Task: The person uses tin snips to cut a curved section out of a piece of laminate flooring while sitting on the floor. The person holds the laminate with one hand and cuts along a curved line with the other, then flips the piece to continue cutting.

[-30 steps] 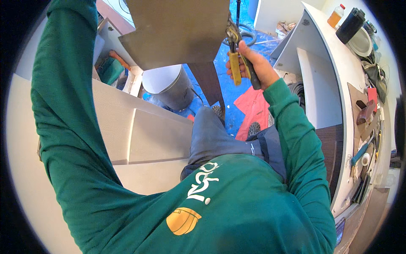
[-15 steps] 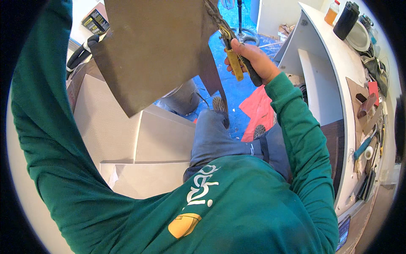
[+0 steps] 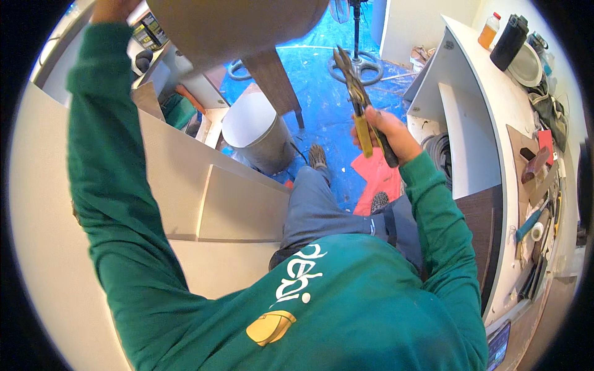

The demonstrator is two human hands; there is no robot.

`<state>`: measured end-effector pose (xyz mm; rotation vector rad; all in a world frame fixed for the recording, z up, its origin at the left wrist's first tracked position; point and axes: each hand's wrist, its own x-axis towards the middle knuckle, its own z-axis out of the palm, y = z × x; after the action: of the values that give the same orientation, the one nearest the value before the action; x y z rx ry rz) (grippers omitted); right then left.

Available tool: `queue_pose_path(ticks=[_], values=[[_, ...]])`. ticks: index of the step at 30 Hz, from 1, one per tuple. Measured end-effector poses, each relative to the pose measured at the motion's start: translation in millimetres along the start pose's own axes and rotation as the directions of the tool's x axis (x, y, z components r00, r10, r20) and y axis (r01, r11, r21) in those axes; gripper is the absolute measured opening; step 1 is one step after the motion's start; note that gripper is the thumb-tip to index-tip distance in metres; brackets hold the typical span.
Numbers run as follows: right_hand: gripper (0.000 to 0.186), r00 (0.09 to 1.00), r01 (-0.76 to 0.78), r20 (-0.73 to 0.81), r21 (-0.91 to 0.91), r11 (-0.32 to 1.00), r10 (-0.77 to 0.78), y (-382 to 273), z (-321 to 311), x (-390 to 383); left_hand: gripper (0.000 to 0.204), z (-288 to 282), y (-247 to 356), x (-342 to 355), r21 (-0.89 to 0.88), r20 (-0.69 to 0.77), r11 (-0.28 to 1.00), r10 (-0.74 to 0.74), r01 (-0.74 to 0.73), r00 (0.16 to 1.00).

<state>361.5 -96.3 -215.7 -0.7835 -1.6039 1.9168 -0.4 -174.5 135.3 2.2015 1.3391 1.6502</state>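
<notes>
My right hand (image 3: 391, 133) is closed around a pair of tin snips (image 3: 361, 117) with yellow and black handles, their blades pointing up and away from me. At the top edge, my left hand (image 3: 116, 8) shows only in part, and its fingers are out of sight. Just right of it hangs a large brown sheet (image 3: 241, 28), blurred by motion. Below the sheet a narrow dark brown strip (image 3: 272, 79) slants downward; I cannot tell whether the two are joined. The snips are apart from both.
A grey bucket (image 3: 263, 139) stands on the blue floor covering (image 3: 343, 176), near my feet and a pink sheet (image 3: 380, 170). Pale panels (image 3: 241, 207) rise at my left. On the right, a white cabinet (image 3: 473, 55) carries a bottle, a black cylinder and several tools.
The brown sheet has swung up, uncovering the bucket and shelf contents behind it. My left hand has come into view at the top. The snips have dropped lower and moved right, away from the sheet.
</notes>
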Motion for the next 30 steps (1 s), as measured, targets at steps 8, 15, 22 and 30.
queue_pose_path(ticks=[8,15,22,30], values=[[0.066,0.979,-0.202,0.002,0.195,0.96,0.205,72,-8,-29,0.035,22,-144,-148,-0.35,-0.067,0.788,-0.561,0.507,0.825],[0.078,0.994,-0.111,0.019,0.127,0.986,0.11,110,-6,-69,0.041,60,-146,-297,-0.648,-0.134,0.587,-0.716,0.486,0.685],[0.075,0.987,-0.065,0.137,-0.139,0.988,0.084,67,7,-94,0.047,95,-101,-352,-0.779,-0.028,0.406,-0.784,0.478,0.62],[0.085,0.985,-0.148,0.084,-0.065,0.987,0.153,62,16,-117,0.046,109,-85,-368,-0.796,-0.116,0.384,-0.855,0.467,0.506]])
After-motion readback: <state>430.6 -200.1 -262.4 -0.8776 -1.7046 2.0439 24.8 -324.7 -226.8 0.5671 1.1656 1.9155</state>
